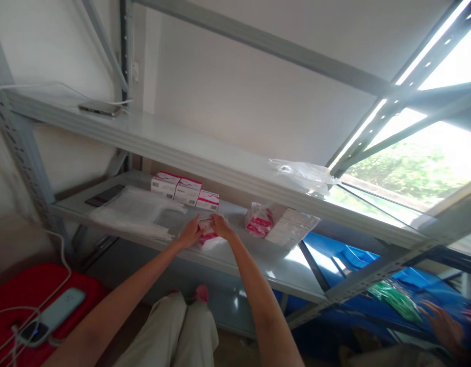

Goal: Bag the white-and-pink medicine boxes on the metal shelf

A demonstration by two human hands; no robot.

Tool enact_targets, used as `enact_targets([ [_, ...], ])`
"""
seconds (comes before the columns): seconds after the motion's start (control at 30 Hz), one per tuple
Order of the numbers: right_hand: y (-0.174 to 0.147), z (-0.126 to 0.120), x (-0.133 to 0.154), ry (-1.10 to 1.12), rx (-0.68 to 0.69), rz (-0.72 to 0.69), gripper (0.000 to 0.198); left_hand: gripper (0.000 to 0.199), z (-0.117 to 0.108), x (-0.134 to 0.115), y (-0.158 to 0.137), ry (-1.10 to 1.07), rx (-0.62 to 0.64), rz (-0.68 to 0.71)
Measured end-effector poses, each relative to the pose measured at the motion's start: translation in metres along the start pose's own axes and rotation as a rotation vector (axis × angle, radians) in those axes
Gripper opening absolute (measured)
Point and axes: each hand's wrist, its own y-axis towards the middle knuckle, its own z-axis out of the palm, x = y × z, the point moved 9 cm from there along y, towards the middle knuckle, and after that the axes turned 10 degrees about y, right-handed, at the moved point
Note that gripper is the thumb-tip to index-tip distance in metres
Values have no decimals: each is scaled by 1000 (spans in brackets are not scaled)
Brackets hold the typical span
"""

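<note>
Three white-and-red cardboard boxes (184, 190) sit in a row at the back of the grey metal shelf (281, 265), clear plastic sleeves (134, 211) beside them, a dark phone (104, 195) further left.

A grey metal shelving rack (228, 168) fills the view, with slotted uprights and diagonal braces. Behind it stands a plain pale wall (239, 86). On the right, a window (422, 168) lets in strong daylight, with green foliage blurred outside. The upper shelf (151, 135) carries a flat device with a white cable (100, 107) at its left end and a crumpled clear plastic bag (302, 175) near its right end. The lower shelf (273, 265) catches a bright patch of sun. Under the rack on the right lies something blue (354, 257). At lower left sits a red surface (36, 290) with a pale green device (54, 316) and white cords on it.
</note>
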Motion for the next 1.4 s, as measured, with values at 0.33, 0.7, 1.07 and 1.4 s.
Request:
enact_targets([
  [0.33,16,-12,-61,498,-170,130,23,90,-7,-38,-24,183,-54,162],
  [0.7,-43,-2,-91,994,-319,230,47,46,23,-69,-114,480,-81,415],
  [1.07,-109,2,-74,921,-442,119,50,31,-19,-39,-73,253,-155,175],
  [1.4,-157,2,-54,672,-550,170,23,17,-20,-53,-101,454,45,332],
])
